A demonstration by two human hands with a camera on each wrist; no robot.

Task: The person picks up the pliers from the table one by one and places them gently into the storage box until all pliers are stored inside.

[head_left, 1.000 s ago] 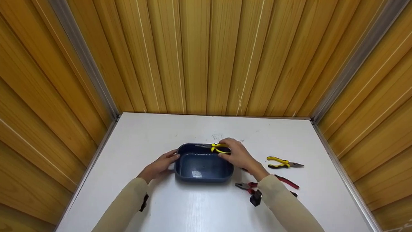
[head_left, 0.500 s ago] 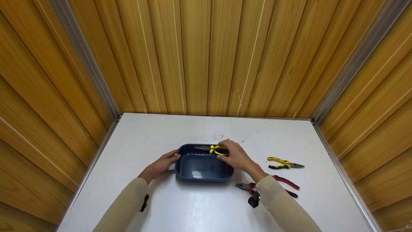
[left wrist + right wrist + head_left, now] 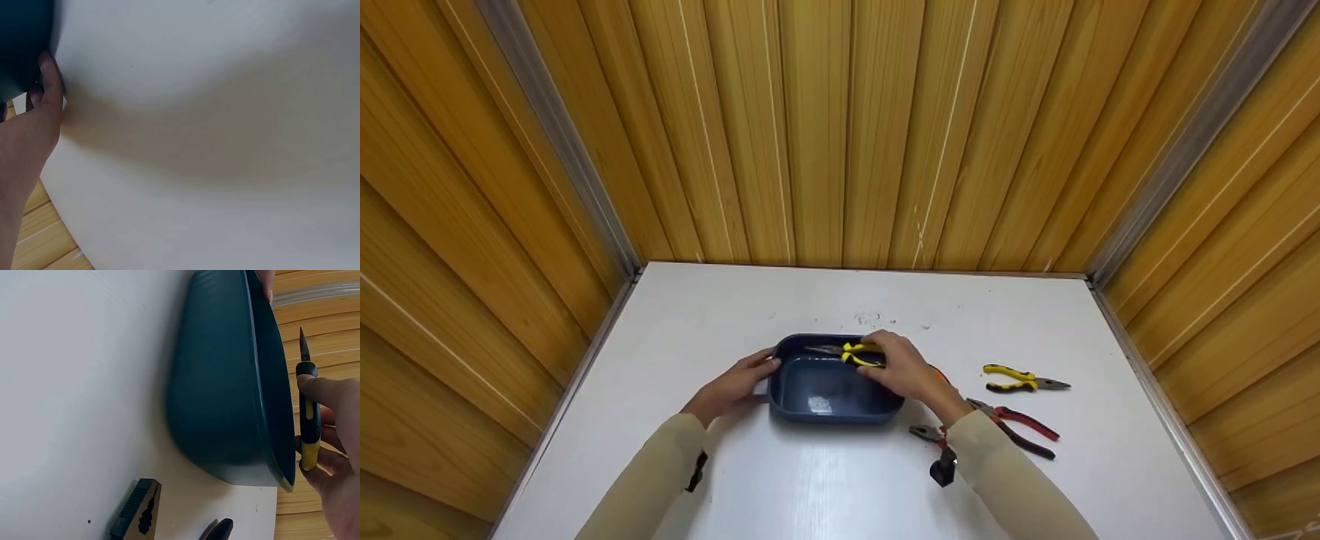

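My right hand (image 3: 904, 367) grips yellow-and-black needle-nose pliers (image 3: 864, 356) by the handles. The jaws point left, over the far side of a deep blue plastic basin (image 3: 836, 416). In the right wrist view the pliers (image 3: 309, 419) appear edge-on, just above the rim of the basin (image 3: 219, 382). At the basin's left end, my left hand (image 3: 735, 382) holds the wall, thumb over the rim and fingers outside. The left wrist view catches only that hand (image 3: 39, 118) and a corner of the basin (image 3: 22, 39).
Right of the basin on the white table (image 3: 750, 480) lie another yellow-and-black needle-nose pliers (image 3: 1024, 379) and red-and-black pliers (image 3: 1024, 429). Grey-jawed pliers (image 3: 926, 433) lie partly under the right sleeve. An orange handle (image 3: 939, 373) peeks out behind the right wrist. Wood-patterned walls (image 3: 817, 135) enclose the table.
My right hand has shifted slightly left and nearer, carrying the needle-nose pliers further over the basin. More of the red-and-black pliers now shows. The left hand stays put.
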